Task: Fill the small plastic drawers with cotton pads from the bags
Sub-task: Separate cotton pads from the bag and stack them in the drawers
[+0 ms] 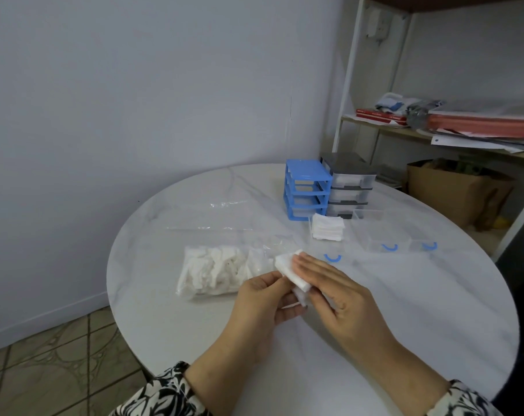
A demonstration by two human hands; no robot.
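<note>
A: Any legible writing or labels?

B: None readable. The red books (380, 115) on the shelf (383, 130) carry spine marks, too small and blurred to make out.

A: Containers, then.

B: Blue drawer frame (307, 189) stands at the far side of the round white bench (405, 310); its upper slots show open, and I cannot tell about the lowest. Touching its right side, a grey drawer unit (349, 184) with clear drawers in place; something pale shows through them, contents not certain.

A: Loose drawers?

B: Three clear drawers with blue handles lie on the bench in front of the units. The left drawer (326, 238) holds a stack of square cotton pads (327, 227) at its far end. The middle drawer (380, 235) and the right drawer (420, 232) show no pads.

A: Bags?

B: A clear bag of cotton pads (218, 270) lies left of the hands, well filled. An emptied clear bag (221, 216) lies flat just beyond it.

A: Hands?

B: Left hand (263, 301): grip clenched on a small stack of pads (292, 273), thumb and fingers pinching its near edge. Right hand (332, 288): fingers straight, laid flat against the stack's right face, grip released. The stack is held above the bench, just near of the left drawer's handle.

A: Elsewhere?

B: Brown paper bag (456, 190) on the floor under the shelf; papers and folders (480, 127) stacked on the shelf.
</note>
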